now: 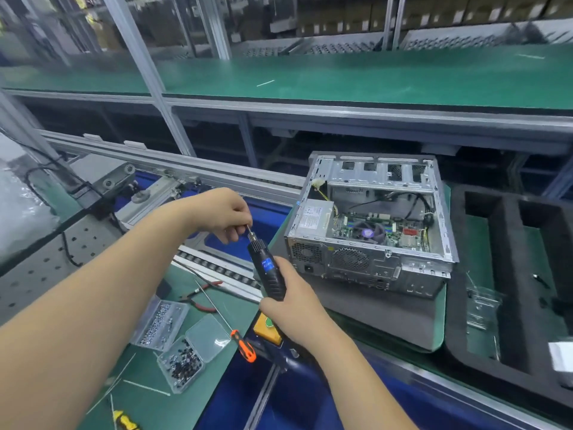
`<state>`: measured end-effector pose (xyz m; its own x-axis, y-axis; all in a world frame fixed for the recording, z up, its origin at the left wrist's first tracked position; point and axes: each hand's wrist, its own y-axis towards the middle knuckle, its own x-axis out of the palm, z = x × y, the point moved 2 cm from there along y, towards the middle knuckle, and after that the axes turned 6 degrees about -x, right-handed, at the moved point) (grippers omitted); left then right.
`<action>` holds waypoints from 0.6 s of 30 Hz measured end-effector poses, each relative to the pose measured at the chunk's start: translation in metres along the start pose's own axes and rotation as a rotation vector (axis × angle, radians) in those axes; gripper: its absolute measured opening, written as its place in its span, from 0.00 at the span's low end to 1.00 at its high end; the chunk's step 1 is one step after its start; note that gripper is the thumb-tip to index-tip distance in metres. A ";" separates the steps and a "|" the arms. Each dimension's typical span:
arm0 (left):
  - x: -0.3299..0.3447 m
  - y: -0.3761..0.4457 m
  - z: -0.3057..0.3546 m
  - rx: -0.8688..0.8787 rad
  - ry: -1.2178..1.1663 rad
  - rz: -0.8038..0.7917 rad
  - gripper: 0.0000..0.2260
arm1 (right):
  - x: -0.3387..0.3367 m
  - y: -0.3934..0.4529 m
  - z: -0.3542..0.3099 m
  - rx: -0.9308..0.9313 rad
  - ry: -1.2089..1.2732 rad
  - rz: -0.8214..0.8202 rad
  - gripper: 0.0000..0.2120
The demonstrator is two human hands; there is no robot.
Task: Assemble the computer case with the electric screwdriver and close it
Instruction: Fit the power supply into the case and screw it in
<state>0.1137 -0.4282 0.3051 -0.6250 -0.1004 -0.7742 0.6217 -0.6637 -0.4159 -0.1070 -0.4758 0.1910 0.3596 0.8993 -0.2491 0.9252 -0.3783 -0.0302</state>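
Open computer case (372, 225) right of centre, nearer right hand (294, 308). Gripping electric screwdriver (267, 271), bit angled toward upper left. Left hand (221, 214) pinching bit tip.

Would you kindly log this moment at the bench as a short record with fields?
left hand: pinches the bit at the screwdriver's tip
right hand: grips the electric screwdriver, tip pointing up
computer case: side open, board and fan visible, resting on a grey pad
screw boxes: two clear boxes, lids open, on the green mat
hand tools: orange-handled screwdriver, red pliers
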 end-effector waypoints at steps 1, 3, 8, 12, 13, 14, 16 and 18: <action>0.001 0.003 0.002 0.001 -0.063 0.043 0.09 | -0.005 0.005 0.001 0.001 0.021 0.001 0.28; 0.008 0.007 0.006 -0.015 -0.226 0.136 0.08 | -0.016 0.012 0.002 0.003 0.057 -0.002 0.28; 0.044 0.012 0.020 -0.144 -0.648 0.298 0.10 | -0.035 0.026 0.011 -0.001 0.112 -0.011 0.27; 0.068 0.018 0.021 -0.228 -0.779 0.421 0.09 | -0.031 0.034 0.025 0.026 0.141 -0.047 0.30; 0.072 0.020 0.018 -0.244 -0.792 0.436 0.09 | -0.029 0.035 0.028 0.033 0.147 -0.058 0.30; 0.077 0.022 0.014 -0.258 -0.804 0.446 0.09 | -0.026 0.036 0.031 0.039 0.153 -0.068 0.29; 0.084 0.025 0.005 -0.286 -0.844 0.449 0.07 | -0.019 0.037 0.035 0.048 0.168 -0.088 0.29; 0.091 0.030 -0.006 -0.325 -0.920 0.422 0.05 | -0.012 0.038 0.037 0.061 0.175 -0.118 0.33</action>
<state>0.0784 -0.4527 0.2193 -0.3615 -0.8884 -0.2829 0.8826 -0.2283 -0.4109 -0.0802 -0.5089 0.1565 0.2698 0.9605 -0.0686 0.9549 -0.2760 -0.1092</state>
